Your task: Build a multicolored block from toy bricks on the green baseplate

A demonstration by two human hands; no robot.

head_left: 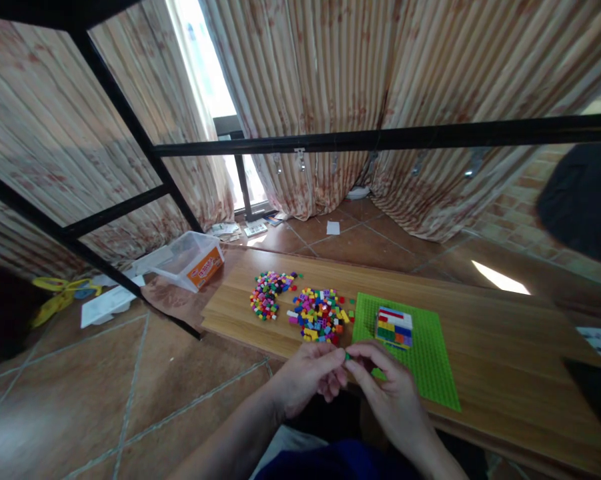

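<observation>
A small green building brick (347, 357) is pinched between the fingertips of both hands at the table's near edge. My left hand (310, 370) is closed, its thumb and forefinger on one side of the brick. From the other side, my right hand (390, 380) grips it between thumb and forefinger. Just beyond my right hand lies a green baseplate (433, 357). On it stands a block built of bricks (395, 327), with white, red, green, yellow, orange and blue pieces on top. A pile of mixed loose bricks (320, 310) lies beyond my left hand.
A second pile of smaller bricks (267, 293) lies further left on the wooden table (500, 347). Past the table's left end sits a clear plastic box (190, 260) with an orange label. A black metal frame (330, 141) crosses in front of the curtains (320, 73).
</observation>
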